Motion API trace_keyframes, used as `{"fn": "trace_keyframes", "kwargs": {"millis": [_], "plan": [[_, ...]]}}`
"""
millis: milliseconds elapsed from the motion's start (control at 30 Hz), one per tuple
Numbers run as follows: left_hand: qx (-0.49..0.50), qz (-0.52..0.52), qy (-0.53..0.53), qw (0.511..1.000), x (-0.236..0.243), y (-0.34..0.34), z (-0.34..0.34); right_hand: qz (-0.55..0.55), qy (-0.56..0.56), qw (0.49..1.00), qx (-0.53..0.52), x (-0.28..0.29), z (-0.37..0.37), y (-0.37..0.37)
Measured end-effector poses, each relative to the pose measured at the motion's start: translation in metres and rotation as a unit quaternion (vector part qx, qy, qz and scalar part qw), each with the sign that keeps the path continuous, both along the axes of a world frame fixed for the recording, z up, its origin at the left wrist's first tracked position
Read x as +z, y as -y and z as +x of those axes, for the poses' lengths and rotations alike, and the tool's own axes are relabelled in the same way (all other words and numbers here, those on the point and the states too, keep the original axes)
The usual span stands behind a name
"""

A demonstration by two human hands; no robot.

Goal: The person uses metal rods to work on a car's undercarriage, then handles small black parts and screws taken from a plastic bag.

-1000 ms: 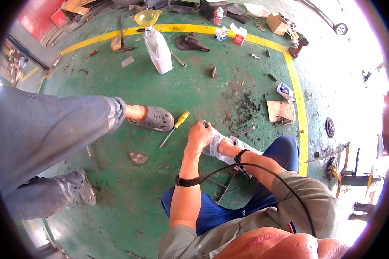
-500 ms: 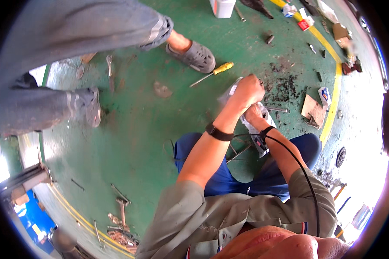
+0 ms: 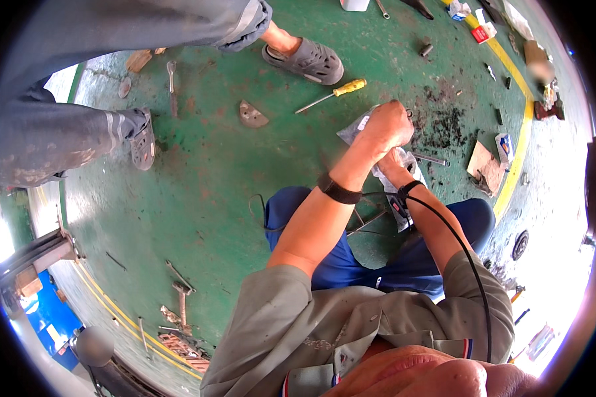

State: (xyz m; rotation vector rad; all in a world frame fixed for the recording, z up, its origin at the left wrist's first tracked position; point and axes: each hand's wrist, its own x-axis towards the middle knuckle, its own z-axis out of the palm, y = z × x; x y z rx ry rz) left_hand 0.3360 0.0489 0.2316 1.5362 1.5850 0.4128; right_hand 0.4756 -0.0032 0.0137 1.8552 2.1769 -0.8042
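Observation:
My left hand (image 3: 391, 124) is closed in a fist low over the floor, with a small dark thing showing at its far side that I cannot make out. Just below and against it is my right hand (image 3: 392, 163), its fingers mostly hidden. A clear plastic bag (image 3: 351, 130) with a white label pokes out left of my left hand. More crumpled clear plastic (image 3: 404, 206) lies under my right wrist; whether it is the same bag I cannot tell. Beside the hands, a metal rod-like tool (image 3: 430, 159) points right. A yellow-handled screwdriver (image 3: 348, 87) lies beyond them.
Another person in grey trousers stands at the left, one grey clog (image 3: 306, 61) near the screwdriver. Dark crumbs (image 3: 447, 126) and brown cardboard (image 3: 485, 167) lie to the right. Wrenches (image 3: 173, 89) are on the green floor. A black cable (image 3: 467, 248) runs along my right arm.
The whole view has shifted, so floor things sit higher and further right. My hands stay together over the plastic, and less of my right hand shows beneath the left.

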Motion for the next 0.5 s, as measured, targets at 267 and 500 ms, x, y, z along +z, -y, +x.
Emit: {"fn": "trace_keyframes", "kwargs": {"millis": [267, 500], "plan": [[-0.089, 0.027, -0.02, 0.995, -0.008, -0.003, 0.002, 0.002, -0.007, 1.0, 0.017, -0.024, -0.008, -0.006], [-0.046, 0.017, -0.013, 0.999, -0.011, 0.002, 0.005, -0.014, 0.007, 0.999, 0.037, -0.029, -0.016, 0.0]]}}
